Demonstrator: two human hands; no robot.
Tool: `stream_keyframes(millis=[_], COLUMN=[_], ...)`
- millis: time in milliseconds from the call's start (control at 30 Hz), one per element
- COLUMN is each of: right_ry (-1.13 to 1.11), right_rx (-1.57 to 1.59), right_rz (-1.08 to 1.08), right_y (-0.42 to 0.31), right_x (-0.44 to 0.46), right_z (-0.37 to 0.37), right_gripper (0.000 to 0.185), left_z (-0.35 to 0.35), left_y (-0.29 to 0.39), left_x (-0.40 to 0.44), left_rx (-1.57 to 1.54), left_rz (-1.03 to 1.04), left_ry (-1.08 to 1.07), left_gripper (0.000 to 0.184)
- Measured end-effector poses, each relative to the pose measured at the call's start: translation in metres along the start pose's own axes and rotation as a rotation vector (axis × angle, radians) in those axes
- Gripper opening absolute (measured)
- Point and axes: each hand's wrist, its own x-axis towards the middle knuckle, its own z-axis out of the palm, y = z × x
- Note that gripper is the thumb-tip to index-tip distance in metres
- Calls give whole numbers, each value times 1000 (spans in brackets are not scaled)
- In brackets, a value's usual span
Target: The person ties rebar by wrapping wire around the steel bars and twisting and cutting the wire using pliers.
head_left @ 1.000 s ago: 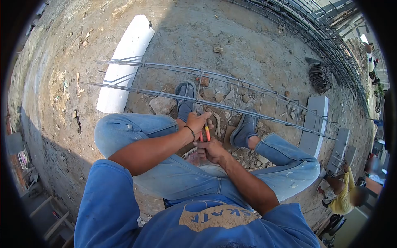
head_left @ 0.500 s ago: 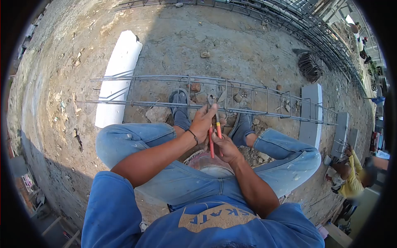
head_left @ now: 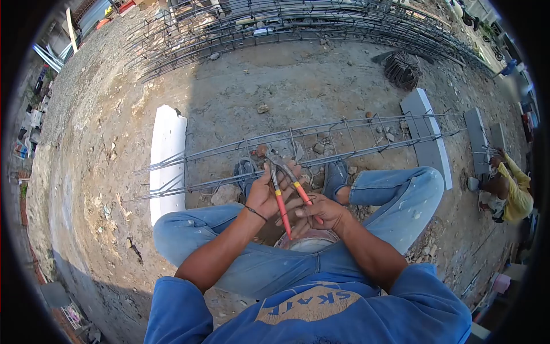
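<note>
In front of my lap, a pair of pincers (head_left: 279,200) with red and yellow handles points away from me, its handles spread apart. My left hand (head_left: 262,196) is closed around the pincers just below the metal head. The fingers of my right hand (head_left: 329,212) grip the lower end of the right handle. Just beyond the pincers' head lies a long steel rebar cage (head_left: 366,151) with square stirrups, running from left to right over my feet. Whether the jaws touch the cage or any wire, I cannot tell.
A white block (head_left: 168,143) supports the cage's left end, a grey block (head_left: 428,135) its right. More rebar cages (head_left: 258,34) are stacked at the back. A dark wire coil (head_left: 402,70) lies behind. A person in yellow (head_left: 515,192) crouches at right. A bucket (head_left: 309,243) sits between my legs.
The pincers' handles have spread wider, and my right hand has moved outward with the right one. My view has tilted up, bringing more of the stacked cages into sight.
</note>
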Motion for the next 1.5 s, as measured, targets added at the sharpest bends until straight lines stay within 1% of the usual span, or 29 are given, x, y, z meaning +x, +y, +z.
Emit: stream_keyframes(millis=[133, 167, 233, 267, 300, 367, 433, 467, 533, 600, 667, 700, 767, 833, 867, 900, 933, 967, 1000, 1067, 1100, 1133, 1167, 1200, 1267, 1300, 1400, 1467, 1500], right_ry=[-31, -88, -211, -209, -223, -232, -361, -356, -569, -559, -505, -482, -390, -129, -18, 93, 273, 462, 466, 1238, 1244, 1383, 1519, 1521, 1678, 1683, 1727, 1597, 1328], right_rx=[5, 12, 20, 13, -16, -50, -443, -456, -617, -684, -895, -1197, -1100, -1091, -1147, -1198, -1465, -1720, -1722, -1983, -1979, -1937, -1885, -1876, -2010, -2008, -2045, -1908, -1746], right_rz=[-6, 24, 77, 50, 56, 44, 110, 94, 74, 15, 71, 118, 173, 199, 137, 74, -67, -216, -230, -573, -588, -572, -546, -542, -557, -542, -514, -766, -778], right_y=[2, 5, 11, 13, 16, 23, 31, 37, 53, 55, 39, 20, -12, -48, -68, -85, -98, -108, -109, -106, -105, -105, -102, -95, -81, -74, -73, -79, -88], right_x=[-18, -20, -25, -29, -33, -34, -28, -23, -14, -17, -23, -24, -41, -60, -63, -62, -56, -48, -39, -14, -6, -1, 4, 8, 11, 13, 14, 13, 12], right_z=[19, 17, 22, 29, 37, 41, 34, 30, 23, 22, 11, 5, -11, -11, -11, -12, -15, -23, -37, -67, -78, -88, -100, -112, -128, -135, -132, -107, -94], right_gripper=[56, 60, 65, 65, 67, 69, 68, 68, 64, 61, 54, 41, 30, 27, 26, 25, 25, 25, 25, 25, 25, 25, 26, 26, 26, 26, 27, 27, 28], left_z=[16, 19, 9, 10, 12, 10, 8, 3, -6, 18, 40, 51, 72, 80, 89, 93, 101, 112, 110, 103, 99, 100, 101, 101, 98, 98, 104, 108, 115], left_y=[-7, -8, -10, -10, -9, -2, 10, 23, 57, 81, 120, 138, 157, 165, 155, 141, 121, 90, 69, 31, 14, -1, -16, -23, -26, -28, -24, -21, -22], left_x=[-14, -20, -21, -21, -20, -14, 2, 14, 31, 26, 20, 13, -2, -8, -7, -5, -5, -3, 3, 16, 21, 23, 22, 20, 22, 24, 31, 38, 40], left_rx=[26, -30, 18, 50, 107, 140, 184, 196, 209, 166, 93, 60, 48, 126, 133, 268, 404, 480, 587, 795, 897, 905, 1022, 1139, 1195, 1242, 1111, 1091, 1103], left_rz=[-1, -53, -73, -71, -77, -72, 0, -7, 85, 267, 416, 478, 581, 612, 604, 626, 649, 671, 637, 598, 590, 593, 604, 608, 632, 665, 687, 678, 721], left_ry=[40, -65, -55, -35, -1, 19, 68, 52, 201, 107, 55, -9, -126, -237, -250, -194, -139, -7, -10, -1, 12, 4, -2, -2, -1, -9, -40, -31, 55], left_gripper=[44, 25, 29, 35, 24, 20, 24, 24, 22, 20, 18, 19, 21, 26, 26, 27, 28, 28, 28, 28, 29, 29, 29, 30, 30, 30, 30, 30, 29])
